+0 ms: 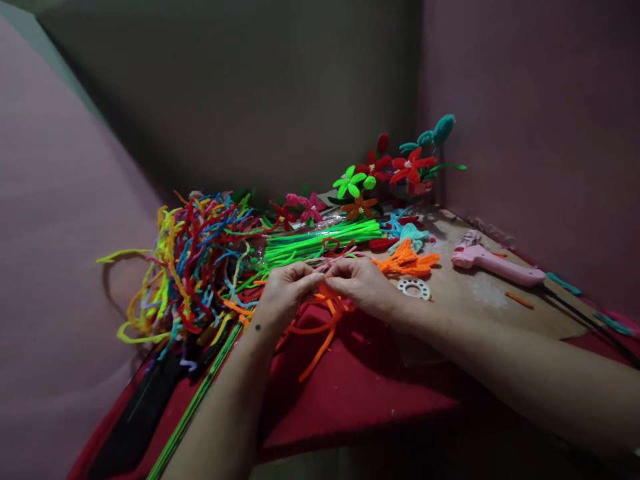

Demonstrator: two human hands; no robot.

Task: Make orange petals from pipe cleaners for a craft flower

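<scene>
Both hands meet over the front middle of the table, their thumbs and forefingers pinched close together. My left hand and my right hand grip an orange pipe cleaner, of which only a short piece shows between the fingertips. Below them, loose orange pipe cleaners curve over the red cloth. Just behind the hands lies a bundle of bright green pipe cleaners. Orange pipe-cleaner petals rest to the right of my right hand, beside a white ring with holes.
A tangled heap of multicoloured pipe cleaners stands at left, with thin green stems in front. A pink glue gun lies on a brown board at right, its cord trailing rightward. Finished pipe-cleaner flowers stand at the back.
</scene>
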